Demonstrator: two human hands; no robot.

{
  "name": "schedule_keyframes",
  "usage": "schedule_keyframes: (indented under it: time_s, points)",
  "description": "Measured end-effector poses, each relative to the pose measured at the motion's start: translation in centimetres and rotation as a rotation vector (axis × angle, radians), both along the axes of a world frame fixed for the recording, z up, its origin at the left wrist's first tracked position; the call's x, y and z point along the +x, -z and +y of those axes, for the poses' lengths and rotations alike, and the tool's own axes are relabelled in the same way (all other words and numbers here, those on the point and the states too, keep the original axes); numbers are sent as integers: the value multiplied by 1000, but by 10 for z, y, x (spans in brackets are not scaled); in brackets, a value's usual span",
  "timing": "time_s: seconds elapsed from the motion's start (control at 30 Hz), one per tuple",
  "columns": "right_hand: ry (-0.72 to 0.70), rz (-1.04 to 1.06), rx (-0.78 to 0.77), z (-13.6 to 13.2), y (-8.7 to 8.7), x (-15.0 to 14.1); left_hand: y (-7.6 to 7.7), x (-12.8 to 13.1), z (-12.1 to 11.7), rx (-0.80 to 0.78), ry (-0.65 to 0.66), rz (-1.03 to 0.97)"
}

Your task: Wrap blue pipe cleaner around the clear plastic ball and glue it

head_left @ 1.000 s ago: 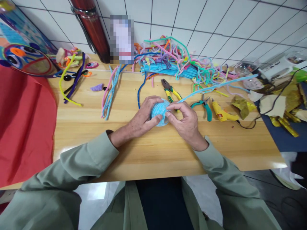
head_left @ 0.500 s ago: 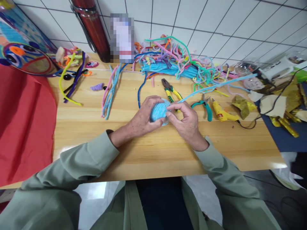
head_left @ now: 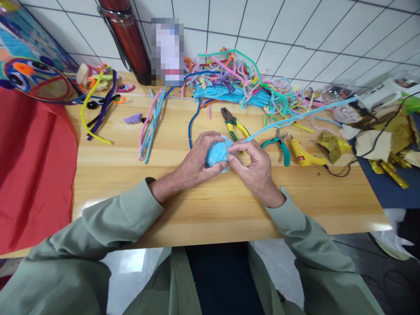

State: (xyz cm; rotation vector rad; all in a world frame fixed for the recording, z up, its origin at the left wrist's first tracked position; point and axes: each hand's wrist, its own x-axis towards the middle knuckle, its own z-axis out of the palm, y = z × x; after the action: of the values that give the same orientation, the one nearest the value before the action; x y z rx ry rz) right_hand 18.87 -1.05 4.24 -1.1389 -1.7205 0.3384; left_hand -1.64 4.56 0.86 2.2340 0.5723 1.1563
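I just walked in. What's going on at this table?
A person is handling a light-blue wound ball. The left hand cups it, while the right hand has its fingertips at the ball's right side, seemingly pinching a long light-blue strand that stretches off to the right. Pliers lie just behind the hands, and a yellow glue gun lies to the right. A colourful pile of fuzzy stems sits along the wall.
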Motion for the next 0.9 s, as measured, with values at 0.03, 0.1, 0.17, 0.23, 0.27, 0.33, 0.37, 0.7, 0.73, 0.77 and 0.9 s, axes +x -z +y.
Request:
schedule_keyframes:
  time_s: [0.03, 0.1, 0.17, 0.23, 0.27, 0.33, 0.37, 0.7, 0.73, 0.77, 0.9]
  points:
    - [1, -2, -8, 0, 0, 0, 0, 0, 0, -1, -2, -4]
    - [1, 5, -35, 0, -1, 1, -1, 1, -1, -8, -13, -1]
    - [5, 22, -63, 0, -1, 2, -1, 2, -1, -12, -22, -6]
    - [8, 36, -74, 0, -1, 3, 0, 2, -1, -5, -21, -26]
    - [9, 39, -73, 0, -1, 4, 0, 2, -1, -1, -20, -35]
    - [10, 37, -70, 0, 0, 4, 0, 2, -1, -1, -22, -39]
    - [13, 35, -70, 0, 0, 3, 0, 2, -1, -3, -23, -35]
    - [27, -10, -28, -1, 0, 1, 1, 4, -2, 3, -24, -51]
    - [25, -12, -23, -1, 0, 1, 1, 3, -2, 2, -23, -45]
    - [25, -14, -22, 0, 0, 1, 1, 3, -2, 0, -21, -36]
    - [29, -14, -26, 0, 2, 1, -1, 0, -1, -11, -14, -5]
